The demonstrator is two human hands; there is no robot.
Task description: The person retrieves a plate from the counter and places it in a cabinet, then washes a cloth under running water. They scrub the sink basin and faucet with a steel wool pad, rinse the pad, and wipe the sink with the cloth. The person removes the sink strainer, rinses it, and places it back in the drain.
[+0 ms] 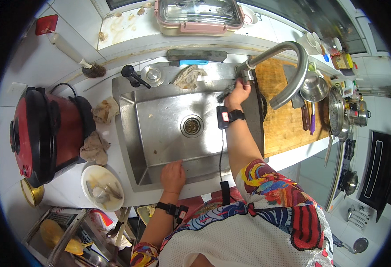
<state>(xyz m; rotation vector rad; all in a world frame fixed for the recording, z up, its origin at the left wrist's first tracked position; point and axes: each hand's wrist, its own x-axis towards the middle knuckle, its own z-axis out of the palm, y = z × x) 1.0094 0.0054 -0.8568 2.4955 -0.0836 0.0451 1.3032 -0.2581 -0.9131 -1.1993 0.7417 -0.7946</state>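
Observation:
A stainless steel sink (168,147) with a round drain strainer (191,126) lies before me; bits of debris sit in the drain. My right hand (238,95) is at the sink's right rim, below the base of the curved metal faucet (290,50), with a dark scouring pad (228,90) against its fingers. Whether it grips the pad or touches the faucet is hard to tell. Over the sink's front rim rests my left hand (173,175), back upward, with nothing visible in it. A crumpled rag (189,76) lies on the back ledge, beside a blue-handled knife (193,62) and a dark sharpening stone (197,55).
Left of the sink stand a red electric pressure cooker (65,130), crumpled cloths (95,147) and a white bowl of cloudy liquid (90,172). On the right, a wooden cutting board (282,137) bears a cleaver and a ladle (314,88). A lidded container (200,28) sits on the sill behind.

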